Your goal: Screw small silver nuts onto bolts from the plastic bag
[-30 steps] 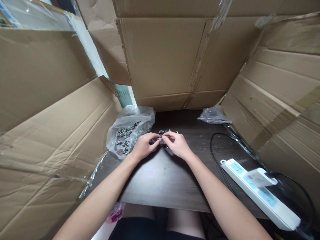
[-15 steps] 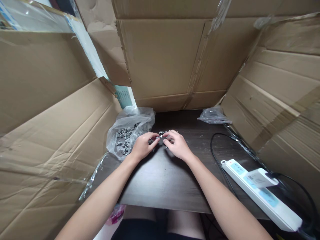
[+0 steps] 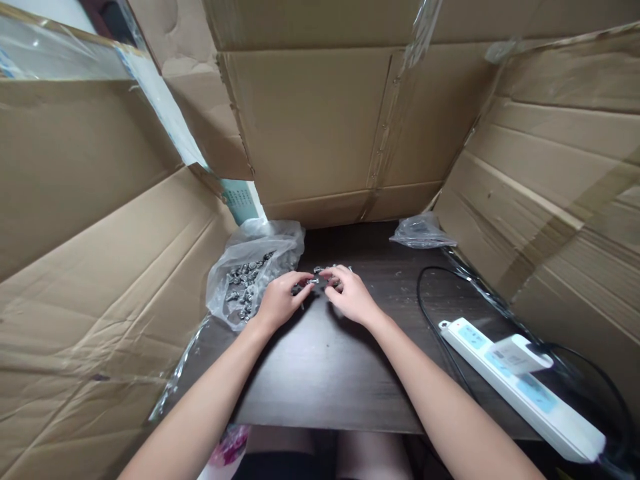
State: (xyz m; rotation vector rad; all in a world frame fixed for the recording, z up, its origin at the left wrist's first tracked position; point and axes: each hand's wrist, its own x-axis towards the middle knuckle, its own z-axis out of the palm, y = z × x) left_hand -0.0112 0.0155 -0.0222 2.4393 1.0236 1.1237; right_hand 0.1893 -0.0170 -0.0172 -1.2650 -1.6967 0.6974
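My left hand [image 3: 280, 301] is closed, thumb and forefinger pinching a small shiny screw [image 3: 314, 281] whose tip points to the right. Just right of it, my right hand [image 3: 353, 295] has its thumb and fingers apart, and I see nothing between them. Behind the right fingertips lie a few small metal pieces [image 3: 318, 270] on the dark table, partly covered by that hand. Left of my left hand stands an open clear plastic bag [image 3: 218, 283] with several dark metal screws [image 3: 245, 273] inside.
Cardboard walls [image 3: 310, 120] close in the table [image 3: 320, 387] at the back and sides. A folded plastic bag [image 3: 423, 231] lies at the back right. A white power strip [image 3: 550, 420] with a plugged-in white adapter [image 3: 520, 355] and a black cable [image 3: 423, 300] takes up the right side.
My right fingers have come away from the screw and spread slightly. The screw stays in my left hand, which has shifted a little left. The whole view has moved slightly.
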